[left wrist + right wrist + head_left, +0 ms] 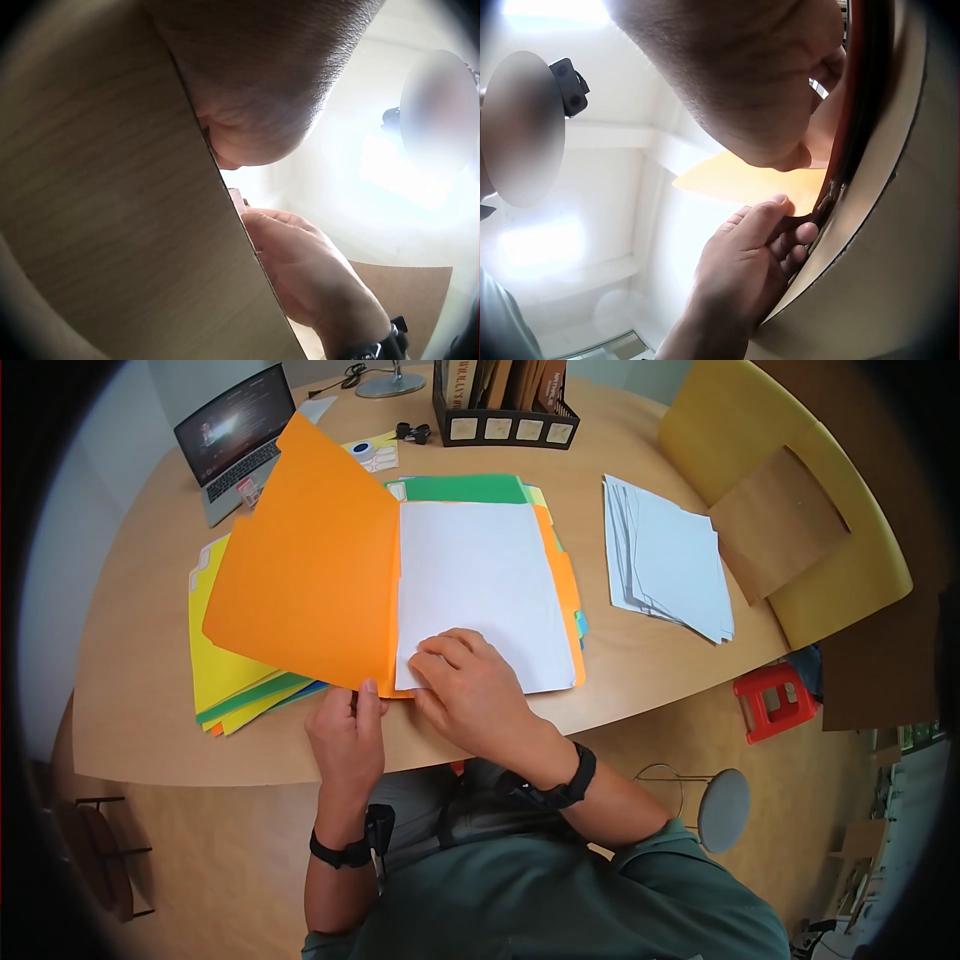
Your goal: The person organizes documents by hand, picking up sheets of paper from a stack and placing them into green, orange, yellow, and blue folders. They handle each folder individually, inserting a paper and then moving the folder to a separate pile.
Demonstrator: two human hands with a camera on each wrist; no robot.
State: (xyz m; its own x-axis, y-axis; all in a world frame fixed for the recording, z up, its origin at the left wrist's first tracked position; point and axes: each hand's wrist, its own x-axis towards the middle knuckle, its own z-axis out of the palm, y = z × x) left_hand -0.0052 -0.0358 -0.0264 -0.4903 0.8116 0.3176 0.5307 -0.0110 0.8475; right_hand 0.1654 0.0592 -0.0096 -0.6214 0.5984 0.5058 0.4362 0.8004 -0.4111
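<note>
An orange folder [310,560] lies opened on the table, its left cover raised at a slant. On its right side rests a stack of white paper [480,580]. My left hand [348,730] pinches the folder's lower edge near the fold, thumb on top; the right wrist view shows this left hand [742,255] at the orange sheet. My right hand [475,695] has its curled fingers on the paper's lower left corner, with the thumb at the bottom edge. Green and yellow folders [460,489] stick out beneath.
More yellow and green folders [225,670] are piled under the raised cover. Loose white sheets [665,560] lie to the right, beside a yellow chair [820,510]. A laptop [235,445], binder clips [413,433] and a black book holder [510,428] stand at the back.
</note>
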